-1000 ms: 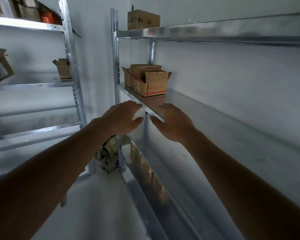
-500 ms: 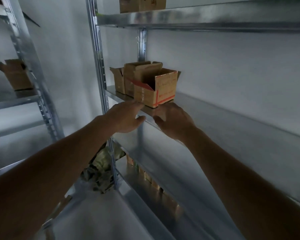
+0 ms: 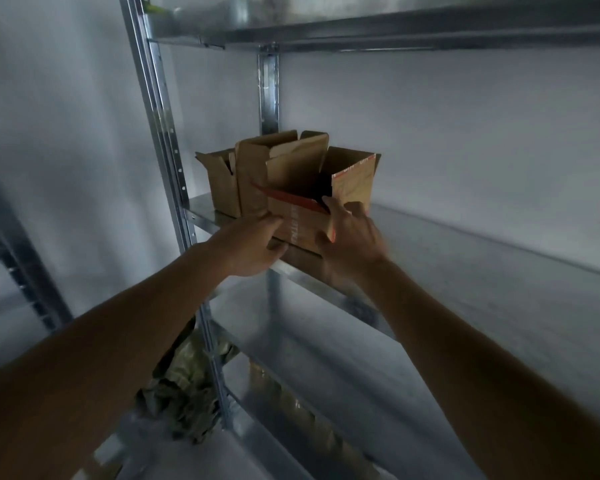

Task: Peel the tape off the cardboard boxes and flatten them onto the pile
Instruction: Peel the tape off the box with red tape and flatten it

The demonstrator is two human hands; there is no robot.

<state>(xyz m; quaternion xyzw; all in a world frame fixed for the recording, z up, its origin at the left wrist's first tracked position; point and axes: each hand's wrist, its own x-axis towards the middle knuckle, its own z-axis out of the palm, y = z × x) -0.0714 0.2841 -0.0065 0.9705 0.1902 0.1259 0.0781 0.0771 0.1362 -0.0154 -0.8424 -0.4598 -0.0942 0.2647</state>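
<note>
From the head view, the front cardboard box (image 3: pixel 312 216) sits on the metal shelf (image 3: pixel 465 251), flaps already up, two more boxes (image 3: pixel 236 181) at its ten o'clock. The left hand (image 3: pixel 253 244) touches its lower left corner, fingers fairly straight; the right hand (image 3: pixel 350 237) hooks over the near rim at three o'clock. Nothing looks flattened yet; no pile shows.

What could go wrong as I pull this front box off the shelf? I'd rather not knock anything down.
1. The front box stands against two other open boxes; dragging it out may tip or pull them along.
2. It sits near the edge of the metal shelf, so it could drop if the left hand and right hand slip.
</note>
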